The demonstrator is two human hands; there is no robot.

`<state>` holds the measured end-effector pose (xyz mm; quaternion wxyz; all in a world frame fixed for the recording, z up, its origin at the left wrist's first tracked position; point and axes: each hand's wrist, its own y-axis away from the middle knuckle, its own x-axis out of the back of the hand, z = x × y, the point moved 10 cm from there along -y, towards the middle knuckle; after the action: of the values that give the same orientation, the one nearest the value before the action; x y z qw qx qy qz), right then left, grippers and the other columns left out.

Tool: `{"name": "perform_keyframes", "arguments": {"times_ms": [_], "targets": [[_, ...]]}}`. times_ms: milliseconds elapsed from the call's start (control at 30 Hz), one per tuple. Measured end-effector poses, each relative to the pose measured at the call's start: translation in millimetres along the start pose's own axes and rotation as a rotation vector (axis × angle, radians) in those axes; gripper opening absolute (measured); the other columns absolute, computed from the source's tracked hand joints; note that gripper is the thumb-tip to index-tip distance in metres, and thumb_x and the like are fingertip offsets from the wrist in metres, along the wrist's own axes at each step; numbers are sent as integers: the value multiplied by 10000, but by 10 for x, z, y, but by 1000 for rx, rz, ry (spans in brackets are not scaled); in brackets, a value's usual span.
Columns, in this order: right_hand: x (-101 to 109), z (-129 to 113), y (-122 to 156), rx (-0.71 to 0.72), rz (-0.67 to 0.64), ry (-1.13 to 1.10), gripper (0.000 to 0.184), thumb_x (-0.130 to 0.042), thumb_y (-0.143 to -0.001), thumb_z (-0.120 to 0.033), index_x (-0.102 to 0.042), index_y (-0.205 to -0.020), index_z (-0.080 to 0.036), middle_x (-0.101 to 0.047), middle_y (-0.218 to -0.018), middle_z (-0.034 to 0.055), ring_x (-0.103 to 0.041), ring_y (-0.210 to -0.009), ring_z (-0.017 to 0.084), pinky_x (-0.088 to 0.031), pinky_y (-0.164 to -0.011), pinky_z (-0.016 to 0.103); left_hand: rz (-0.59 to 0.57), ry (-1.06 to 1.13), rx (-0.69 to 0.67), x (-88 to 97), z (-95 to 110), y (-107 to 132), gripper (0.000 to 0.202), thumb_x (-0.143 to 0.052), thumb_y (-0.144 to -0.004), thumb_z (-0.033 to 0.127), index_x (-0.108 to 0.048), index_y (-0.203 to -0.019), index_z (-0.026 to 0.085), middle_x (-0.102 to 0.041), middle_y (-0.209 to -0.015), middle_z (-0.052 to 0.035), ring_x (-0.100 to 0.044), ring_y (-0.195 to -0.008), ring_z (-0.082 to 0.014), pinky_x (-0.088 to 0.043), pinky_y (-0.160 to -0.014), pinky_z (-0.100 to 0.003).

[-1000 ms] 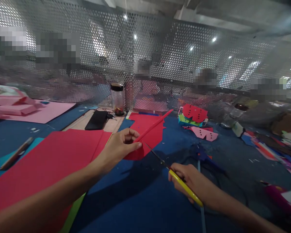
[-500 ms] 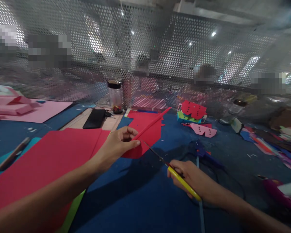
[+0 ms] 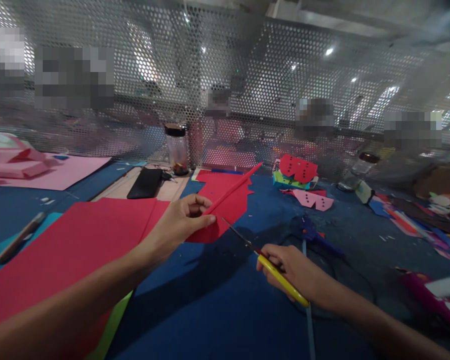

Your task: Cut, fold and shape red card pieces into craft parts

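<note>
My left hand pinches a folded piece of red paper between thumb and fingers, holding it above the blue table. Its narrow folded edge slants up to the right. Closed around the yellow handles of a pair of scissors, my right hand is to the lower right of the paper. The blades point up and left, with their tips at the paper's near edge beside my left thumb. Whether the tips touch the paper I cannot tell. Large red sheets lie under and beside my left forearm.
A black phone and a lidded jar stand beyond my left hand. Right of the paper are punched paper pieces and a blue glue gun. Coloured scraps and a purple glue gun lie far right. A perforated screen runs behind.
The whole view has shifted very slightly. Both hands, the red paper and the scissors keep nearly the same positions relative to each other.
</note>
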<state>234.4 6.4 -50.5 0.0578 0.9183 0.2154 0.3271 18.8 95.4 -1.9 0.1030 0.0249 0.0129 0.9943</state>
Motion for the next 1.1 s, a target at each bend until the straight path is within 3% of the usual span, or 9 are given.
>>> {"name": "perform_keyframes", "arguments": {"times_ms": [433,633,767,900,1033,1100], "targets": [[16,11,13,26,-8,67,133,-640,-818,-187,-635,-951,-179,-568,-717,-42,-458,-605,90,-298,-524,218,23,-38,-23,62,23,-39,397,-852,-654,328,-616,-943,192,-691,-754,10,-626,-623,-131,-445,-565,-242],[116,96,37,17,-6,150,109,-654,-827,-238,-639,-916,-179,-588,-728,-38,-481,-627,103,-305,-535,214,43,-65,-42,161,51,-66,453,-870,-640,332,-611,-981,183,-693,-760,11,-635,-639,-134,-439,-569,-232],[364,105,53,15,38,287,144,-631,-878,-325,-668,-904,-188,-675,-776,10,-573,-688,150,-368,-581,227,66,-65,-65,232,66,-94,460,-876,-660,349,-615,-998,178,-706,-777,-5,-642,-659,-138,-457,-588,-242],[744,83,-35,-32,182,532,304,-617,-907,-481,-689,-1025,-210,-739,-863,67,-661,-756,221,-407,-636,271,53,-54,-67,231,66,-109,451,-879,-655,326,-620,-993,177,-717,-796,-13,-648,-664,-142,-463,-592,-247],[1013,67,-350,-82,249,895,414,-505,-966,-551,-654,-1134,-204,-758,-967,111,-708,-829,283,-408,-665,303,63,-69,-74,238,75,-117,461,-882,-636,314,-627,-994,173,-717,-811,-19,-658,-683,-147,-472,-597,-246],[1137,91,-579,-104,273,958,423,-517,-964,-535,-646,-1170,-188,-756,-1048,137,-716,-911,300,-423,-700,308,68,-73,-73,246,60,-129,469,-883,-626,322,-630,-992,173,-715,-797,-19,-660,-676,-153,-472,-589,-251]]}}
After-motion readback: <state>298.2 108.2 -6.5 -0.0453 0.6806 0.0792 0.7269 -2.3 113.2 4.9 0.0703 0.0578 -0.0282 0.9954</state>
